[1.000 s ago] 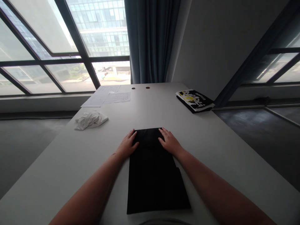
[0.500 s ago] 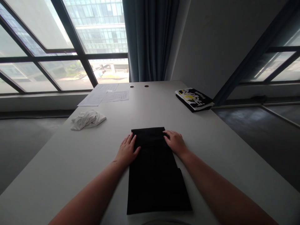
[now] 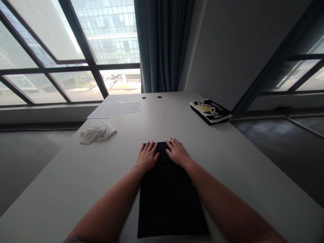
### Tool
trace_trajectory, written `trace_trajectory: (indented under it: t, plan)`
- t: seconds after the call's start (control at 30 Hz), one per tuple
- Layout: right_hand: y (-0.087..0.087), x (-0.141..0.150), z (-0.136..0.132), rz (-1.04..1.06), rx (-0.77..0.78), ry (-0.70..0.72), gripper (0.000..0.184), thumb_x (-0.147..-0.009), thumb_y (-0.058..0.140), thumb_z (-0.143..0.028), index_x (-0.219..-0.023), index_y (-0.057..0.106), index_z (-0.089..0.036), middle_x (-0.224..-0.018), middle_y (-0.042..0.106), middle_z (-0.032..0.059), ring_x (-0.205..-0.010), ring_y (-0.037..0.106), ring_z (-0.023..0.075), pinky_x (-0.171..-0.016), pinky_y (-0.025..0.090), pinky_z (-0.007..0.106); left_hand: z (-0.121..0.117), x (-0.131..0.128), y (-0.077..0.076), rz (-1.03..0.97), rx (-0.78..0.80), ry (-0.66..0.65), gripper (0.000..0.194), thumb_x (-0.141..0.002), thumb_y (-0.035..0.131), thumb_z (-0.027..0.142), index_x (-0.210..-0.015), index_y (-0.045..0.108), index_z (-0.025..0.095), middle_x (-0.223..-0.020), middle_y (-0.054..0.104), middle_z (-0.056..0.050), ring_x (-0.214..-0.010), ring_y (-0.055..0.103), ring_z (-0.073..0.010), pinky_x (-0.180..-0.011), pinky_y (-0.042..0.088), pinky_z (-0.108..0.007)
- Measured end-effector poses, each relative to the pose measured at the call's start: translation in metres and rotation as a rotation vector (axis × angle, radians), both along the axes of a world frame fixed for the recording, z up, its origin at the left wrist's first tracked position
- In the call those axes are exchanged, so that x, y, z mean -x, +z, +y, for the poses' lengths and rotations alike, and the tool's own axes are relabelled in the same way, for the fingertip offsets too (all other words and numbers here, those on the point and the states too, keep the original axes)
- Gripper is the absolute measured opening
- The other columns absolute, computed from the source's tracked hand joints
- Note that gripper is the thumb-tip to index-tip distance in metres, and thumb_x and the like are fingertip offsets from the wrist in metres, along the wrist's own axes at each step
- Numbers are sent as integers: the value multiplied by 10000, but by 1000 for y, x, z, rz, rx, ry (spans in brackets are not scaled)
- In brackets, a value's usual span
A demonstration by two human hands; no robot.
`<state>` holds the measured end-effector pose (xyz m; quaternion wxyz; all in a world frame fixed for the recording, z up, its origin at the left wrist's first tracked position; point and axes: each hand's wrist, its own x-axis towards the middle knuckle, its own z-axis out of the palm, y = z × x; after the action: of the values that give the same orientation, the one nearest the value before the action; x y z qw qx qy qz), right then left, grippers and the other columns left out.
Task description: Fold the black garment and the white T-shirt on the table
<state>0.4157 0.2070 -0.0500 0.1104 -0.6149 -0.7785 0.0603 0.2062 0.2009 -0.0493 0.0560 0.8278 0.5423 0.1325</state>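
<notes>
A folded black cloth [image 3: 172,202] lies flat on the white table in front of me, its long side running away from my body. My left hand [image 3: 148,157] rests palm down on its far left corner, fingers spread. On the far right corner lies my right hand [image 3: 177,152], also flat with the fingers apart. Both sets of fingertips reach the cloth's far edge, and a strip of black shows between the hands. My right forearm covers part of the cloth's right side.
A crumpled white cloth [image 3: 98,132] sits on the table's left side. Behind it lie sheets of paper [image 3: 126,107]. A black-and-white printed bundle [image 3: 210,110] is near the right edge of the table [image 3: 227,175]. A blue curtain [image 3: 162,47] hangs beyond the far end.
Both hands have moved from the cloth's sides inward onto its far end, coming closer together, and the fingers now lie flat. The view has tilted slightly upward.
</notes>
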Motion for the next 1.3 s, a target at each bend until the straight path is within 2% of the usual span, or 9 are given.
trace_trajectory:
  t: [0.23, 0.57, 0.7, 0.8, 0.93, 1.03, 1.13, 1.23, 1.3]
  plan:
    - [-16, -20, 6, 18, 11, -10, 599, -1052, 423, -422, -1624, 371, -251, -1716, 252, 124, -1578, 244, 332, -1261, 192, 598, 3, 18, -16, -66, -3, 6, 631, -1011, 502, 513, -1589, 428, 270, -1690, 349, -77, -1588, 202, -381, -1267, 251, -578]
    - [-4, -24, 10, 209, -144, -89, 502, -1008, 473, -341, -1464, 582, -161, -1615, 439, 178, -1559, 282, 332, -1247, 284, 560, 17, 27, 5, -172, 38, -25, 602, -1012, 521, 477, -1539, 486, 189, -1677, 363, -129, -1577, 268, -321, -1278, 285, -516]
    - [-1, -45, -25, 381, -239, 39, 417, -977, 485, -296, -1354, 646, -221, -1534, 522, 121, -1535, 333, 295, -1238, 342, 539, -9, 61, 1, -250, -28, -40, 529, -988, 570, 407, -1491, 526, 248, -1620, 456, -98, -1557, 314, -304, -1249, 332, -555]
    - [5, -62, -70, 432, -278, 132, 321, -979, 502, -285, -1243, 680, -246, -1431, 583, 113, -1469, 422, 299, -1211, 383, 559, -42, 93, 1, -243, -87, 1, 473, -950, 620, 346, -1415, 578, 273, -1538, 539, -93, -1520, 370, -326, -1211, 366, -602]
    - [18, -76, -138, 449, -304, 264, 215, -988, 526, -275, -1118, 697, -264, -1333, 626, 117, -1384, 500, 308, -1139, 461, 541, -95, 121, 12, -239, -133, -91, 359, -958, 624, 353, -1312, 634, 291, -1458, 597, -92, -1417, 491, -314, -1152, 445, -556]
    - [27, -78, -180, 366, -240, 500, 247, -931, 660, -362, -1160, 706, -282, -1325, 650, 116, -1348, 535, 331, -1095, 502, 520, -134, 121, 24, -185, -127, -246, 323, -911, 695, 384, -1221, 676, 296, -1397, 639, -92, -1327, 559, -317, -1109, 477, -529]
    - [31, -73, -205, 261, -115, 704, 487, -850, 760, -472, -1293, 688, -281, -1353, 660, 129, -1289, 593, 350, -1111, 493, 556, -163, 111, 33, -152, -49, -422, 473, -817, 785, 505, -1224, 679, 289, -1388, 647, -105, -1288, 581, -341, -1083, 498, -538]
    - [27, -68, -213, 233, -58, 650, 477, -895, 710, -341, -1362, 659, -265, -1385, 652, 138, -1289, 614, 328, -1126, 496, 550, -173, 101, 33, -120, 39, -526, 620, -739, 843, 549, -1280, 664, 303, -1420, 638, -99, -1289, 593, -349, -1097, 498, -557]
    - [20, -67, -212, 253, -73, 547, 450, -924, 617, -189, -1367, 654, -260, -1413, 639, 133, -1342, 585, 304, -1133, 505, 511, -171, 98, 27, -115, 38, -522, 580, -773, 827, 442, -1308, 655, 300, -1438, 637, -93, -1310, 596, -342, -1121, 489, -564]
